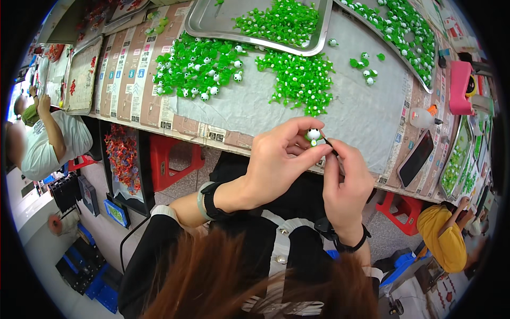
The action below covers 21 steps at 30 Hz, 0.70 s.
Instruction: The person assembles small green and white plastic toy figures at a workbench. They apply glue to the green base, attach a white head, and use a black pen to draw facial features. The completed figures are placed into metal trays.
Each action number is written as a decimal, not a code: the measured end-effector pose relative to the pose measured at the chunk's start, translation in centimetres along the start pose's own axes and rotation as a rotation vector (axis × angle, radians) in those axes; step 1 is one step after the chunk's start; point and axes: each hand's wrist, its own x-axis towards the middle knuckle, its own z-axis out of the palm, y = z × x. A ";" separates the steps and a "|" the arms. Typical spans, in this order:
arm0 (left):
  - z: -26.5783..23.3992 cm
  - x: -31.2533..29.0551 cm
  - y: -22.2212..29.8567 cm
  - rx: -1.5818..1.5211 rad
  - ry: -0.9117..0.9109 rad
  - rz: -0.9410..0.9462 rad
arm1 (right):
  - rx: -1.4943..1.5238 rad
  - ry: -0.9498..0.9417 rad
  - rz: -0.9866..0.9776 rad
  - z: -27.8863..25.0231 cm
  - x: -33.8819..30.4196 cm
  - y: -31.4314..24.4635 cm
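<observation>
Between the thumb and fingers of my left hand (276, 157) is a small green figure with a white head and dark eyes (314, 135). My right hand (348, 183) pinches a thin dark stick-like tool (328, 142), its tip close to the figure. Whether the tip touches it I cannot tell. Just beyond my hands lies a pile of green pieces with white spots (305, 80). Further left is a heap of green figures with white heads (199, 66). Both heaps rest on a pale sheet (356, 127) over the table.
A metal tray (212, 24) of green pieces stands at the back, another tray (422, 72) at back right. To the right are a dark phone (416, 159), a small bottle (422, 118) and a pink holder (460, 87). People sit at left and right; red stools (172, 162) stand below.
</observation>
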 end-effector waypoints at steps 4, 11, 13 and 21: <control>-0.2 0.0 0.3 -0.042 -0.020 -0.027 | 0.099 -0.063 0.030 -0.5 0.3 0.1; -0.1 0.2 0.3 -0.071 -0.012 -0.045 | 0.103 -0.069 0.063 -0.5 0.3 0.0; -0.1 0.2 0.4 -0.059 -0.019 -0.050 | 0.119 -0.083 0.077 -0.7 0.3 0.0; -0.1 0.3 0.6 -0.133 -0.022 -0.072 | 0.151 -0.076 0.066 -0.6 0.6 -0.1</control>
